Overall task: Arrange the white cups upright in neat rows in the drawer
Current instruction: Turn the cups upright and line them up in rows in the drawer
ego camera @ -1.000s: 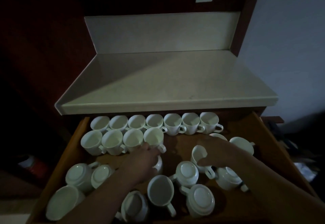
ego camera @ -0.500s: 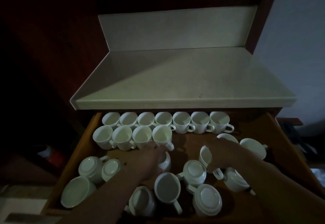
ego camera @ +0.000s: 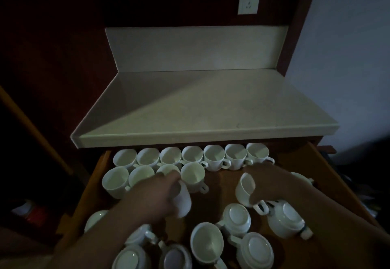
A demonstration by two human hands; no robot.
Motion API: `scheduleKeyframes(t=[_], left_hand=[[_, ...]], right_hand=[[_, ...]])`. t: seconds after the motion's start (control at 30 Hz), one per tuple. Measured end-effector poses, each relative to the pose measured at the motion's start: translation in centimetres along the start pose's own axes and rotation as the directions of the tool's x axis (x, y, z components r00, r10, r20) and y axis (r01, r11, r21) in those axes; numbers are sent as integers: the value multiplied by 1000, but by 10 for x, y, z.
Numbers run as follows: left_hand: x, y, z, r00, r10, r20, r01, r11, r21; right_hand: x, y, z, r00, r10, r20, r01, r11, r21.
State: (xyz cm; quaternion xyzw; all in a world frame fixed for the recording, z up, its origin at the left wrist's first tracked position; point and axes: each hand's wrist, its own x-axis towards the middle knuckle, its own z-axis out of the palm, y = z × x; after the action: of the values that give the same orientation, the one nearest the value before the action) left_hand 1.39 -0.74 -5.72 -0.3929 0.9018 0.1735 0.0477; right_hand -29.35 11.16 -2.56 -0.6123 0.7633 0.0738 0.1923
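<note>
Left hand (ego camera: 156, 197) grips a tipped cup (ego camera: 182, 203), base toward the camera, just in front of the second row (ego camera: 139, 176). Right hand (ego camera: 274, 182) holds a sideways cup (ego camera: 244, 190), fingers wrapped over its far side, so the exact grip is hidden.

Progress:
- Back row (ego camera: 214, 156): seven upright, looks done.
- Second row: four upright, right part unfilled.
- Loose cups (ego camera: 236, 219): several at the front of the drawer (ego camera: 322, 163), mostly upside down.

Roughly half done, I'd say.
</note>
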Motion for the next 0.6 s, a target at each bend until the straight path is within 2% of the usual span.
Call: scheduleKeyframes(t=[0.1,0.17,0.2,0.27,0.3,0.33,0.4,0.5,0.6], left_hand=[[-8,-8,-36,990,-120,-76,93,952,-293],[-5,-11,-47,977,-187,-102,107,846,-523],[-1,-10,-47,971,-221,-91,108,744,-659],[7,-3,-40,965,-260,-43,83,456,-886],[11,2,-35,964,-267,-18,69,313,-947],[15,6,-28,964,-267,5,58,192,-980],[23,16,-16,970,-241,41,53,42,-998],[29,31,-4,972,-210,104,87,-88,-992],[34,47,1,964,-213,159,128,-153,-980]], right_hand=[[14,-1,3,997,56,-55,-50,993,104],[23,-7,5,995,68,-76,-59,992,110],[29,-10,8,994,68,-81,-59,993,105],[38,-16,14,994,71,-78,-66,995,75],[42,-18,18,995,67,-76,-63,996,58],[46,-18,22,996,61,-72,-58,998,34],[53,-18,28,996,47,-79,-46,999,11],[61,-10,31,997,34,-68,-32,999,35],[64,0,29,998,17,-58,-15,1000,20]])
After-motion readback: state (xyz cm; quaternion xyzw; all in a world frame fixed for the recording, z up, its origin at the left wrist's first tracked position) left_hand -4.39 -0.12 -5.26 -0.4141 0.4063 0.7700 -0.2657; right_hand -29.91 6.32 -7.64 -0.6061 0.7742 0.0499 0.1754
